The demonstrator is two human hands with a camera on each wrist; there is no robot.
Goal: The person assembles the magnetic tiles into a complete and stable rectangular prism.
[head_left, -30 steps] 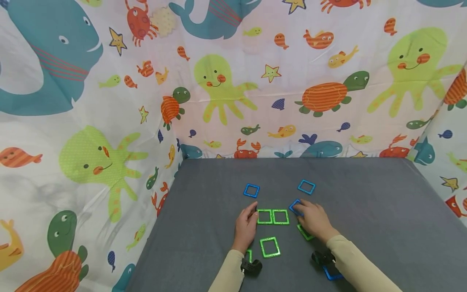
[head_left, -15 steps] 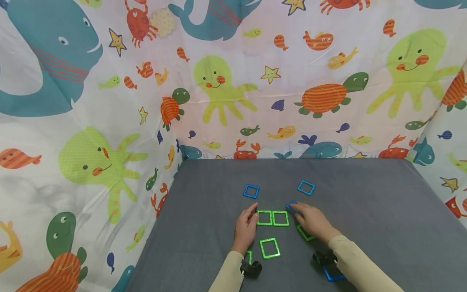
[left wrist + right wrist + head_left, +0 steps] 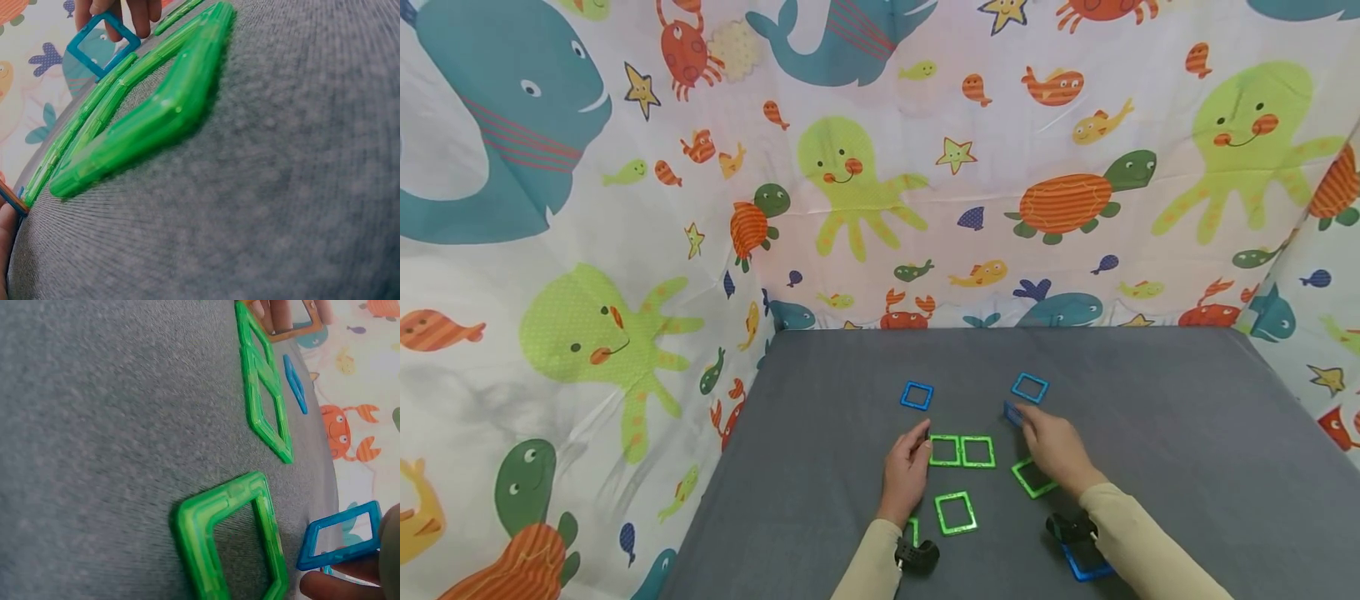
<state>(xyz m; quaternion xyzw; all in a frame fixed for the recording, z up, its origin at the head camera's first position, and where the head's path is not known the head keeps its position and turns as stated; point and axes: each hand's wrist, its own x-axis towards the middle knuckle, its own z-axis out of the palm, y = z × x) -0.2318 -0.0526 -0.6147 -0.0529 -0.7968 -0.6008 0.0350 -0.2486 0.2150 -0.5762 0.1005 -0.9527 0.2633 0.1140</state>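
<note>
My left hand [image 3: 904, 475] pinches an orange square magnetic tile [image 3: 297, 331], which stands on edge at the left end of two joined green magnetic tiles [image 3: 960, 451]. That pair lies flat on the grey cloth. In the head view the orange tile shows only as a thin dark edge by the fingertips. Right of the pair, my right hand [image 3: 1060, 454] grips a blue magnetic tile [image 3: 337, 557] between thumb and fingers. This blue tile is tipped up, apart from the green pair. Under the right wrist a loose green tile [image 3: 1022, 482] lies flat.
Two blue tiles, one at left [image 3: 914, 407] and one at right [image 3: 1025, 397], lie farther back. Another green tile [image 3: 960, 531] is in front of the pair. The left wrist partly covers a green tile [image 3: 915, 533], the right wrist camera a blue tile [image 3: 1078, 573]. Patterned curtains surround the table.
The blue tile in my right hand has gone from lying nearly flat to tipped up, after a small shift left and then back right. My left hand stays in place.
</note>
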